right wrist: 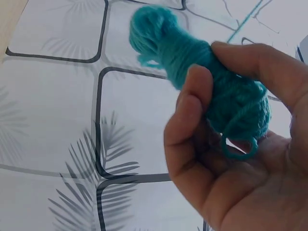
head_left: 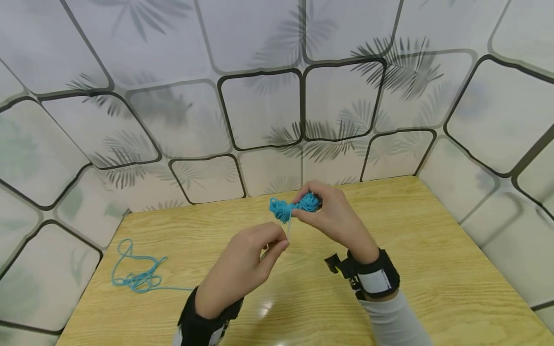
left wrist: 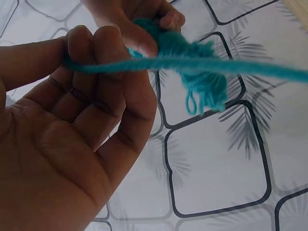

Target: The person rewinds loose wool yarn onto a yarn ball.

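At far left, a loose tangle of blue yarn lies on the desk, its tail passing out of sight behind the left strap. The left hand pinches a thin strand — just beyond, the right hand grips the waisted yarn bundle above the desk, before a leaf-patterned wall.

From the left hand, the yarn bundle sits between one and two o'clock, its right part within the right hand at two; a strand runs between bundle and left hand. Loose yarn lies on the table at nine, the wall behind at twelve.
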A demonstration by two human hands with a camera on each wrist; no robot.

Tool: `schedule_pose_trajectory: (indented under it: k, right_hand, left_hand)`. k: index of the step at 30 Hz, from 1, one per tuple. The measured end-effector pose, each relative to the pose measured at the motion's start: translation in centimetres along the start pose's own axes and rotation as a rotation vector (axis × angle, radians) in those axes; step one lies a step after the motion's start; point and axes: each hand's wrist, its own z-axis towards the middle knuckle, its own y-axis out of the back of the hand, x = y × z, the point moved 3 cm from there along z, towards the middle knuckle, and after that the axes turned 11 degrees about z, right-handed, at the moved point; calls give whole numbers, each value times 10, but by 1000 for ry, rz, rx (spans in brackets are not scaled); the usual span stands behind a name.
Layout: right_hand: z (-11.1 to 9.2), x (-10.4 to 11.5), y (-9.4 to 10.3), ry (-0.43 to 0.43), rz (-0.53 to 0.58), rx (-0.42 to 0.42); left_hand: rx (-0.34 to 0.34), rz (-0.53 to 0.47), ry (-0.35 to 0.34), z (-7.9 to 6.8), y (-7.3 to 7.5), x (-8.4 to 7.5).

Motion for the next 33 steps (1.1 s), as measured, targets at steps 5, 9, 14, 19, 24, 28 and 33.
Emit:
schedule_pose_trajectory:
  k: [5, 9, 14, 19, 24, 28, 33]
  right_hand:
    - [0, 1, 1, 20, 47, -80]
    - [0, 2, 3, 22, 106, -111]
    - [0, 3, 5, 37, 235, -104]
    - [-1, 6, 7, 66, 494, -54]
    - [-4, 11, 10, 62, 693, 25]
    - [-6, 14, 10, 43, 753, 107]
    - [-9, 16, 9, 27, 733, 240]
  left_hand:
    - [12, 0, -11, 0, -3, -3]
    - [17, -6, -21, 1, -5, -4]
    - [21, -25, -23, 2, -7, -3]
    - [28, -65, -22, 4, -11, 0]
    - [36, -124, -29, 8, -17, 6]
    - [51, -170, 2, 11, -22, 17]
    - [36, -192, 62, 12, -22, 32]
